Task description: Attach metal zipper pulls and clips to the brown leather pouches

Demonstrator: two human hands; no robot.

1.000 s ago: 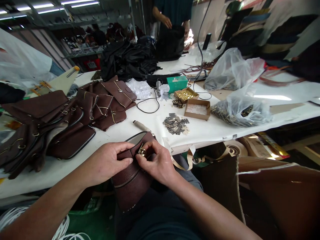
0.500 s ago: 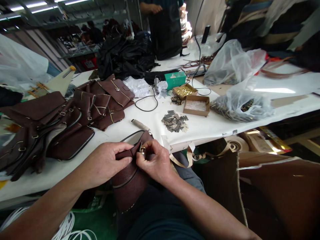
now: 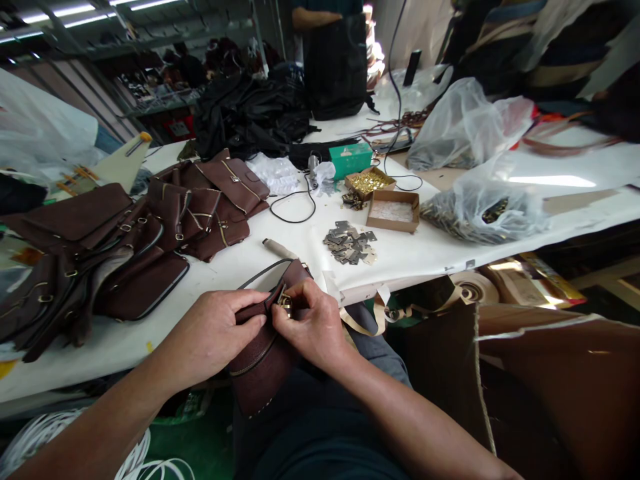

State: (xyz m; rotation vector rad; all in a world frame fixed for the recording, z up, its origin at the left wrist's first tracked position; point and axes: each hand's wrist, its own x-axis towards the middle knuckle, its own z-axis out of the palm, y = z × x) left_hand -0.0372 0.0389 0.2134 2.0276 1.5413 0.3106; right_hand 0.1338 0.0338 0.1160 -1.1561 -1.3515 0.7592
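Observation:
My left hand (image 3: 213, 337) pinches the folded upper edge of a dark brown leather bag piece (image 3: 257, 377) between thumb and fingers. A curved zipper (image 3: 255, 361) crosses the piece, which hangs down over my lap. My right hand (image 3: 315, 327) is closed on a small brass-coloured metal clasp (image 3: 285, 304), held against the leather beside my left fingertips. How the clasp meets the leather is partly hidden by my fingers. Just beyond the piece, a tool with a grey wrapped handle (image 3: 280, 249) lies on the white table (image 3: 235, 267).
Brown leather bags (image 3: 135, 233) are heaped at the left. Metal plates (image 3: 349, 242), a shallow cardboard box (image 3: 393, 211) and a box of gold-coloured parts (image 3: 370, 181) lie ahead. Plastic bags (image 3: 485, 207) stand at the right. A large carton (image 3: 555, 380) is beside me; a co-worker (image 3: 327, 60) stands across.
Both hands keep their grips, with the leather piece tilted slightly and shifted a little to the right. Across the table, the co-worker's arm and the black bag have moved slightly.

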